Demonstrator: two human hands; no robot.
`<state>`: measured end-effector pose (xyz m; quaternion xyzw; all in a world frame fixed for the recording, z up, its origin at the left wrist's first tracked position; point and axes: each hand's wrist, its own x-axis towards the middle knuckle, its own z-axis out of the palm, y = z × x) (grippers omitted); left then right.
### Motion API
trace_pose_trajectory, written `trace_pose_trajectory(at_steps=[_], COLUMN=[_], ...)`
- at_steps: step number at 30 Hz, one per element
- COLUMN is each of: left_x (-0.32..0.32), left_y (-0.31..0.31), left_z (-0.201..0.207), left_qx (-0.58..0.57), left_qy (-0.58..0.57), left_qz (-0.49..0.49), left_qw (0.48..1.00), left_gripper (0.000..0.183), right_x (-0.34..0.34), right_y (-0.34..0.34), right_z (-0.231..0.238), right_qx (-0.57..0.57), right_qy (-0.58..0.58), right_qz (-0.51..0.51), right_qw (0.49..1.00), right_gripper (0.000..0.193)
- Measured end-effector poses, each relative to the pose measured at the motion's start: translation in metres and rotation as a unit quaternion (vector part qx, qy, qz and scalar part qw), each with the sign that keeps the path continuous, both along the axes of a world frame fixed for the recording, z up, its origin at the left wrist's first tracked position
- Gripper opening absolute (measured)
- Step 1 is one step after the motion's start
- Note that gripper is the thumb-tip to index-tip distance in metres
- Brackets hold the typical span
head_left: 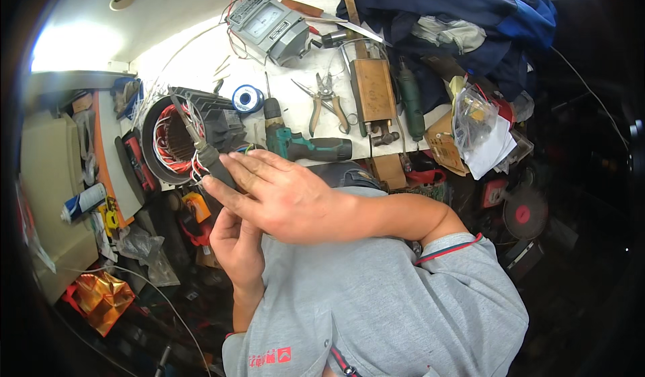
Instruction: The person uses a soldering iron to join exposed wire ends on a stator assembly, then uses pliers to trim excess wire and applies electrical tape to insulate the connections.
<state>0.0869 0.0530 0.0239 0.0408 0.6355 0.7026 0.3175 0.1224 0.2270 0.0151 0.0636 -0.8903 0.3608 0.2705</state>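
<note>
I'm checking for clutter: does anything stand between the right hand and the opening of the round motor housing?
Yes: a dark-handled tool, at the right hand, extends across the opening of the motor housing in this view. Wires curve out beside its grip, near the rim. Nothing else visible stands between.

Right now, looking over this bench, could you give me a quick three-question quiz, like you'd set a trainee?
1. Which colours show in the coiled wires inside the round, finned housing?
a) only green
b) red and white
c) only yellow

2. True or false: the pliers lie on the bench with their handles spread apart.

3. Fill in: the ____ hand, at the dark-handled tool, overlaps the other one in view.

Key:
1. b
2. True
3. Right: the right hand partly hides the left hand.
</note>
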Motion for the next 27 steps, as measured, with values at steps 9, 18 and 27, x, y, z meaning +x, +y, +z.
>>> trace_pose_trajectory(at_steps=[9,18,27], left_x=[-0.01,-0.006,0.0], left_y=[-0.003,-0.001,-0.003], left_z=[-0.011,-0.002,-0.003], left_qx=[0.04,0.033,-0.001], left_qy=[-0.013,-0.019,-0.068], left_qz=[0.051,0.066,0.084], left_qw=[0.998,0.997,0.994], left_gripper=[0.028,0.026,0.024], right_x=[0.124,0.133,0.105], right_y=[0.174,0.186,0.175], right_z=[-0.106,-0.155,-0.108], right_qx=[0.067,0.162,0.232], right_qy=[-0.301,-0.402,-0.45], right_qz=[-0.225,-0.096,-0.102], right_qw=[0.924,0.896,0.856], right_gripper=[0.087,0.098,0.095])
